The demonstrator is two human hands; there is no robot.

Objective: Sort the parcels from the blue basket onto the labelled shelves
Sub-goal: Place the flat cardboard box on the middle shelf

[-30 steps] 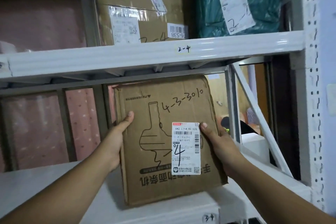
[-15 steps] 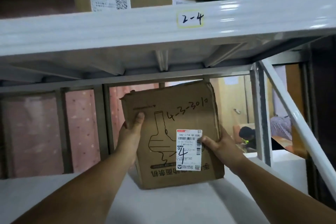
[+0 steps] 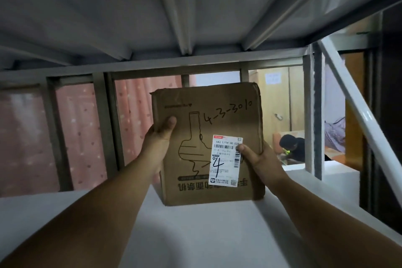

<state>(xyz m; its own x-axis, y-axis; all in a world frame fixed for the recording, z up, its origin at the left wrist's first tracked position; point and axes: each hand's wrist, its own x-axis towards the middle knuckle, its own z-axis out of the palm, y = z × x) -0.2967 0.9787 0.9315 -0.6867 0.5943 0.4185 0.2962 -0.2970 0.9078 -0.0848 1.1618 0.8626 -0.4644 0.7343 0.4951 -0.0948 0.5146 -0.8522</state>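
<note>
Cardboard parcel (image 3: 208, 143) at frame centre, upright, bottom edge on or just above white shelf (image 3: 195, 235) (contact unclear). Left hand (image 3: 155, 148) and right hand (image 3: 258, 159) grip its sides, thumbs on front. Advice: set flat, label (image 3: 225, 161) facing out, release both together.

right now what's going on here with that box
A person is holding a flat cardboard box upright with both hands, inside a white metal shelf. The left hand grips its left edge and the right hand grips its right edge, thumb on the white shipping label. The box's bottom edge looks to be at the shelf surface, toward the back. It has "4-3-3010" handwritten on it and a big "4" on the label. Neither hand has let go.
</note>
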